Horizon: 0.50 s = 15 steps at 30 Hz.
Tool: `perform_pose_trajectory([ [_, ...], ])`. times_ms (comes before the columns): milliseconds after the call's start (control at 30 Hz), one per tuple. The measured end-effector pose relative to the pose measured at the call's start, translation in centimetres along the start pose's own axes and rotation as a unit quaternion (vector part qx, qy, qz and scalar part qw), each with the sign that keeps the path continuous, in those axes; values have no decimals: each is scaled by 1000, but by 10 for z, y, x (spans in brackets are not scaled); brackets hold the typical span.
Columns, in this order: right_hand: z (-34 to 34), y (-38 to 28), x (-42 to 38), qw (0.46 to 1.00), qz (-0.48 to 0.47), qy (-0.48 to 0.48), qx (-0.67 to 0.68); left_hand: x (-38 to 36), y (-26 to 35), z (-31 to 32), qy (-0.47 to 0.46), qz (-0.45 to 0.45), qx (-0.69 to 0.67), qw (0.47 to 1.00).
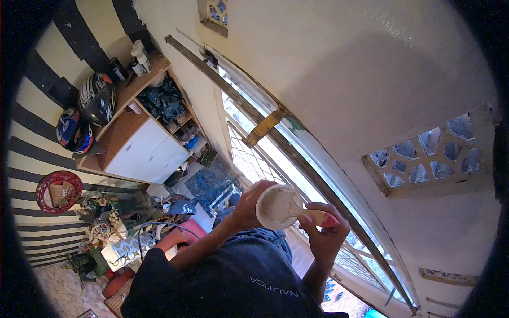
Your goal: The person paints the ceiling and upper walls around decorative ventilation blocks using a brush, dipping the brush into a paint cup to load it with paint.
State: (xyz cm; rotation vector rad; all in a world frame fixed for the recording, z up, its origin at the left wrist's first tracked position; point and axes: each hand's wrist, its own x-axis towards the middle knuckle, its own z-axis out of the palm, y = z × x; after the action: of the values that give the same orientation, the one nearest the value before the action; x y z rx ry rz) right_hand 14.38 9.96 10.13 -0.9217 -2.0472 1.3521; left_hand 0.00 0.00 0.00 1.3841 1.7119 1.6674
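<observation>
My left hand [248, 205] is wrapped round the side of a white tub [260, 210], which holds an off-white, paint-like substance. In my right hand [324, 233] is a paintbrush [314, 216] with a pale handle and a red end. Its head reaches over the tub's rim into the off-white stuff, so the bristles are hard to make out. Both hands are in front of my dark shirt, close to each other.
A long metal rail [302, 153] with a yellowish bracket [264, 127] runs diagonally past a barred window. The pale wall has a patterned vent block [432, 159]. At left, a wooden cabinet [148, 153] bears helmets [98, 99] and bottles. Below are plants and a red chair.
</observation>
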Motion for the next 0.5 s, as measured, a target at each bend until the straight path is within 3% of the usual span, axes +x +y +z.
perform_pose_trajectory([
  [200,5,2,5,996,-49,6,78,7,3,-6,20,46,25,998],
  [400,16,0,8,998,21,-29,54,9,-4,-10,36,33,0,999],
  [500,18,-5,11,999,34,-18,11,10,-2,-15,29,48,49,997],
])
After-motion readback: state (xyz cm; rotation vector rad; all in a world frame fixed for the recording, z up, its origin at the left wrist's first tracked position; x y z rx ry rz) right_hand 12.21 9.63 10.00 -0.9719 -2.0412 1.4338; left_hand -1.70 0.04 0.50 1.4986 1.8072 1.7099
